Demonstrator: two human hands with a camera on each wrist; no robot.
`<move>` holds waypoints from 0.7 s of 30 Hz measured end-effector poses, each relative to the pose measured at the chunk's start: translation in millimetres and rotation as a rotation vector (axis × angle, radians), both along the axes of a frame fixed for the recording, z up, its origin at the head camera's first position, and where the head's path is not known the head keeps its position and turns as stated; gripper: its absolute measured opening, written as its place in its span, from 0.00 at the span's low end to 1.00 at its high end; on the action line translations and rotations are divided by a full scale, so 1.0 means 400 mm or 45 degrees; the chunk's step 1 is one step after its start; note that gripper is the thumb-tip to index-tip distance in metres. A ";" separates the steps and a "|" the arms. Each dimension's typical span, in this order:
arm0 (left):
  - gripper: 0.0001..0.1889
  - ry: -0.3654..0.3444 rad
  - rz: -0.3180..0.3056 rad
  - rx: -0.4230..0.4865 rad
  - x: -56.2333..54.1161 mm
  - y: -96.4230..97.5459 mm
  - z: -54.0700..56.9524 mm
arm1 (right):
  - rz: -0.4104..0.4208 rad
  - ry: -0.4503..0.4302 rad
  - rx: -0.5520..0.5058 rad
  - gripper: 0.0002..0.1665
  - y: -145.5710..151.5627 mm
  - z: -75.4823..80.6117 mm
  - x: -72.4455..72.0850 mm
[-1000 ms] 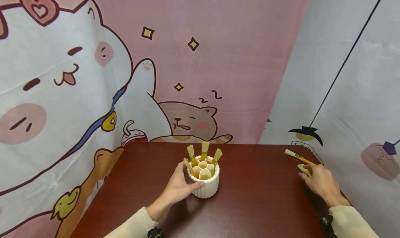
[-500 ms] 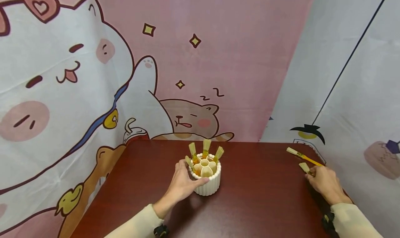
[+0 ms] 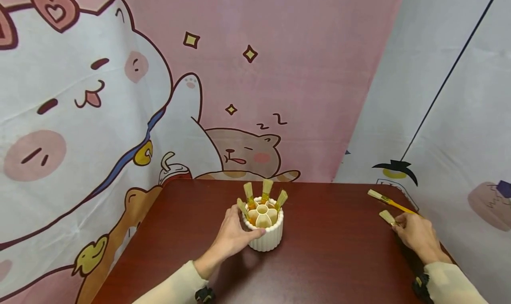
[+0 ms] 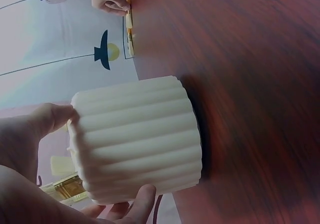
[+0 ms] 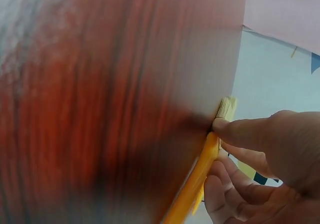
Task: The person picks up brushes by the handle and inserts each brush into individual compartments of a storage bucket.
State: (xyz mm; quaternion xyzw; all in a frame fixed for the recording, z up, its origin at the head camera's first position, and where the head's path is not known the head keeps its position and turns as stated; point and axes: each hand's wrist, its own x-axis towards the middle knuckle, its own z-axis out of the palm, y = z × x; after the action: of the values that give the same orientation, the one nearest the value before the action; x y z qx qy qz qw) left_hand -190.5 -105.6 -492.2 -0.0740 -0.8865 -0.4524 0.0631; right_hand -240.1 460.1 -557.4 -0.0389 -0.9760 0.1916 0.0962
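Note:
My left hand (image 3: 230,236) grips the near left side of a white ribbed brush holder (image 3: 266,239) with a scalloped rim and petal-shaped compartments. Several paintbrushes (image 3: 266,189) stand in it, pale bristles up. In the left wrist view, thumb and fingers span the holder (image 4: 135,139) on its ribbed wall. At the table's right side my right hand (image 3: 419,235) pinches a paintbrush (image 3: 386,216) near its ferrule. The right wrist view shows the yellow handle (image 5: 192,186) running down past the fingers, with the bristles (image 5: 227,107) beyond the thumb.
Another yellow-handled paintbrush (image 3: 379,196) lies just behind the right hand, near the table's right edge. The dark red wooden table (image 3: 319,259) meets a cartoon-printed cloth (image 3: 311,95) at its back and sides.
My right hand has drawn slightly right and its fingers have closed on the nearer paintbrush, whose bristles now show more fully. The left hand stays on the holder. The head view has shifted slightly.

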 end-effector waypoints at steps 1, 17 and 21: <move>0.50 0.000 0.000 -0.004 -0.001 -0.001 -0.002 | -0.004 0.005 0.001 0.19 0.000 0.000 0.001; 0.49 -0.060 -0.009 -0.013 -0.009 -0.009 -0.007 | 0.019 0.085 -0.005 0.17 -0.012 -0.001 0.005; 0.48 -0.073 -0.013 -0.014 -0.011 -0.008 -0.010 | 0.026 0.104 0.002 0.16 -0.021 0.002 0.009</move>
State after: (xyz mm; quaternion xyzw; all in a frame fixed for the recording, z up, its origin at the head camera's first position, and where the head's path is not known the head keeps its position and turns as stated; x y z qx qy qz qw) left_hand -194.7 -108.8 -496.4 -0.0660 -0.8900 -0.4499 0.0349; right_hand -236.6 451.6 -556.5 -0.0209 -0.9717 0.1933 0.1339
